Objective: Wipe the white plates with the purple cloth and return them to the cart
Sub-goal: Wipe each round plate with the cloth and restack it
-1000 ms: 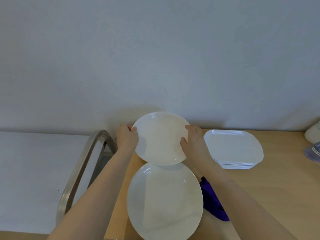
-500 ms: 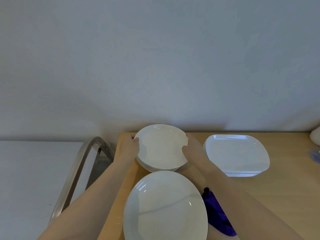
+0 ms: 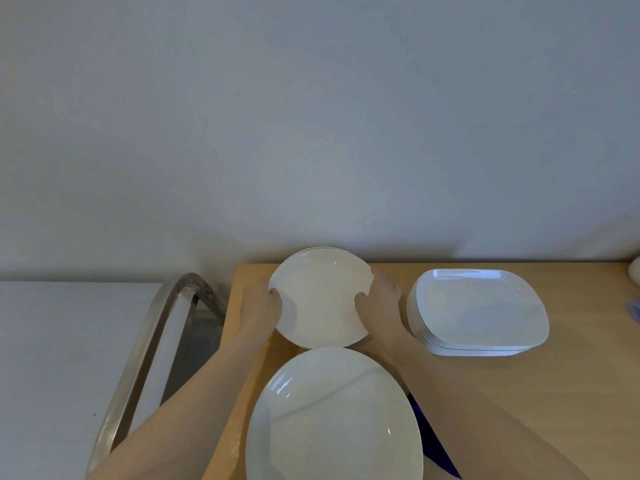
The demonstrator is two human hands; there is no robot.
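A small round white plate [image 3: 322, 299] sits on top of a stack at the back of the wooden cart top [image 3: 519, 393]. My left hand [image 3: 261, 308] grips its left rim and my right hand [image 3: 379, 301] grips its right rim. A larger round white plate [image 3: 332, 417] lies closer to me. The purple cloth [image 3: 434, 445] shows only as a strip between that plate and my right forearm.
A stack of several square white plates [image 3: 478, 311] stands to the right. The cart's metal handle [image 3: 149, 348] curves at the left edge. A grey wall rises right behind the cart. Pale objects [image 3: 635, 271] peek in at the far right.
Both hands have lowered the small round plate from the air down onto the stack at the back of the cart top. The view has tilted down slightly.
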